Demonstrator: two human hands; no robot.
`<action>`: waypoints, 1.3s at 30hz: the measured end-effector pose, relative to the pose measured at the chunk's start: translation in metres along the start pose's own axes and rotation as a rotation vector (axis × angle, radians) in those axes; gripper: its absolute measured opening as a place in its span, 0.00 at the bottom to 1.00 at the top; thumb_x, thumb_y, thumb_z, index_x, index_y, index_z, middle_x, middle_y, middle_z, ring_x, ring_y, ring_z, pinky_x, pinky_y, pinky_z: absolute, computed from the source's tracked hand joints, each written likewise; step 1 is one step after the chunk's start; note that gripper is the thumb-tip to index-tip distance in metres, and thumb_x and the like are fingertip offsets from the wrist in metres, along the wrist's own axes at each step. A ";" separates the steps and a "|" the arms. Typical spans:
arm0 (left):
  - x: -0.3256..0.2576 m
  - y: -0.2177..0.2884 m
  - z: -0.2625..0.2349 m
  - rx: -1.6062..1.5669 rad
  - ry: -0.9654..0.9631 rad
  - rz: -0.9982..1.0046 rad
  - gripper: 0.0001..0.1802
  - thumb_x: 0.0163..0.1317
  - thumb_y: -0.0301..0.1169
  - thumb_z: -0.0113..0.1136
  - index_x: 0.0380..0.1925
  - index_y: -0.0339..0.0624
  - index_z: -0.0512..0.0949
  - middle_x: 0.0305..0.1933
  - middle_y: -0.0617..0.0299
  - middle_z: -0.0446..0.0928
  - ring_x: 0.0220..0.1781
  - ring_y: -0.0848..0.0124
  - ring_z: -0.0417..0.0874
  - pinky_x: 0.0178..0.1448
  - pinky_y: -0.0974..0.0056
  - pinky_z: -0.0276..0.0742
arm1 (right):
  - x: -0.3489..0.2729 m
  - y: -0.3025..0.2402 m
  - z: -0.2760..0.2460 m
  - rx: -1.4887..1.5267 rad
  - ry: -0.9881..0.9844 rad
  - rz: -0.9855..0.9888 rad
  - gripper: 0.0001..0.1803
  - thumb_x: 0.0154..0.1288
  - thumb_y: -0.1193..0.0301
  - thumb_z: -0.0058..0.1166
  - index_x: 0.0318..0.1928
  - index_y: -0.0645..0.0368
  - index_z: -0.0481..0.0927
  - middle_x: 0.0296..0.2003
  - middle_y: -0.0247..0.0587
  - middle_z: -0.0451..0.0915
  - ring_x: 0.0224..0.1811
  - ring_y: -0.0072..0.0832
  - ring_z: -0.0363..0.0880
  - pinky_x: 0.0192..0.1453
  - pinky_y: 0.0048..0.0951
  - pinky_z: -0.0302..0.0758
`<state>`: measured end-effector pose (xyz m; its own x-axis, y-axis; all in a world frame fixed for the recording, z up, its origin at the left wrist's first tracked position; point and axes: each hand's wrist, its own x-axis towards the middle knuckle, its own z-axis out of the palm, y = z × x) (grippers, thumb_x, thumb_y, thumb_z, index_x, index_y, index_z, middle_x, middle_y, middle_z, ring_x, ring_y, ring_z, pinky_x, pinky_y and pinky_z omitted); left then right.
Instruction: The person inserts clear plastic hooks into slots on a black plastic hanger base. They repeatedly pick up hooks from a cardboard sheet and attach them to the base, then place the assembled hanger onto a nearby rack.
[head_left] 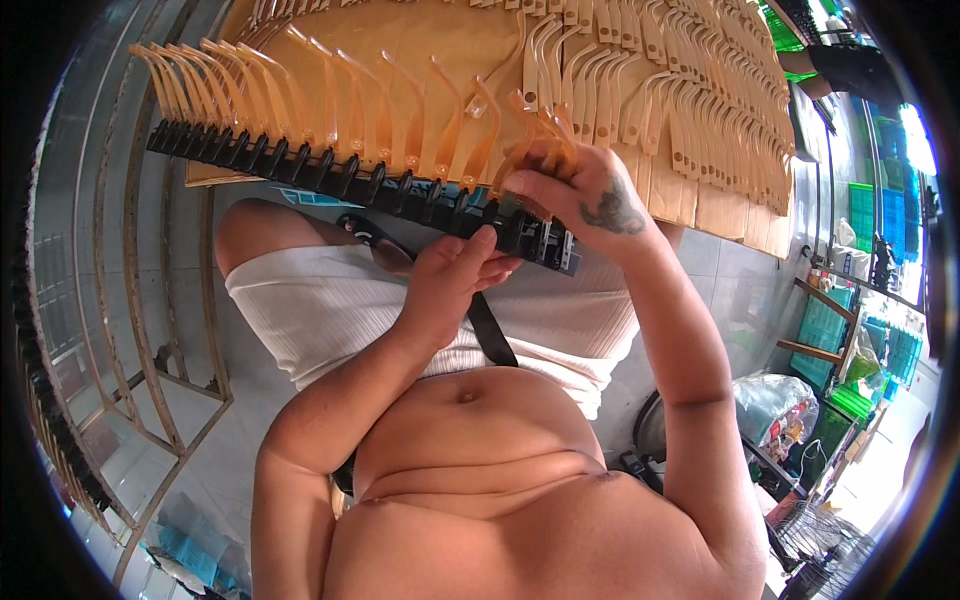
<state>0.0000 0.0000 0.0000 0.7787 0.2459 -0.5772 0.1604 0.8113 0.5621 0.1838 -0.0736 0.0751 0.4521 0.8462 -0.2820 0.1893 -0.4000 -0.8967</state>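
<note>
Grasps black clip rack (405, 192) near its right end in left grip (450, 278), thumb on top | clutches amber eyeglass temples (563, 122) in right grip (590, 190), with tips exposed, just above rack's right end, by near edge of bench (700, 205)

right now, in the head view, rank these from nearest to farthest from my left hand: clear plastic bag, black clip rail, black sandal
1. Black clip rail: touching your left hand.
2. Black sandal: up and left of that hand.
3. Clear plastic bag: well off to the lower right.
</note>
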 end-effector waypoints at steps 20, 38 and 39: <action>0.002 -0.008 0.013 0.099 -0.094 -0.053 0.19 0.68 0.45 0.54 0.37 0.37 0.76 0.40 0.52 0.82 0.45 0.64 0.85 0.50 0.64 0.80 | -0.010 0.011 0.008 -0.166 0.175 -0.060 0.12 0.60 0.71 0.63 0.39 0.68 0.80 0.25 0.34 0.80 0.27 0.15 0.76 0.33 0.20 0.75; 0.003 -0.010 0.013 0.102 -0.058 -0.076 0.22 0.67 0.46 0.55 0.36 0.34 0.77 0.38 0.52 0.83 0.42 0.67 0.85 0.48 0.65 0.80 | -0.008 0.014 0.012 -0.130 0.195 -0.065 0.14 0.58 0.64 0.63 0.32 0.64 0.81 0.18 0.43 0.76 0.18 0.28 0.73 0.27 0.29 0.72; 0.003 -0.010 0.012 0.100 -0.061 -0.076 0.22 0.67 0.47 0.55 0.36 0.34 0.77 0.38 0.52 0.83 0.42 0.67 0.85 0.48 0.65 0.80 | -0.008 0.015 0.013 -0.173 0.221 -0.088 0.14 0.58 0.63 0.63 0.32 0.64 0.81 0.18 0.44 0.76 0.18 0.29 0.73 0.27 0.30 0.72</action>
<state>0.0083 -0.0139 0.0000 0.7967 0.1510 -0.5852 0.2775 0.7687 0.5762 0.1717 -0.0818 0.0590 0.6024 0.7908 -0.1079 0.3732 -0.3986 -0.8378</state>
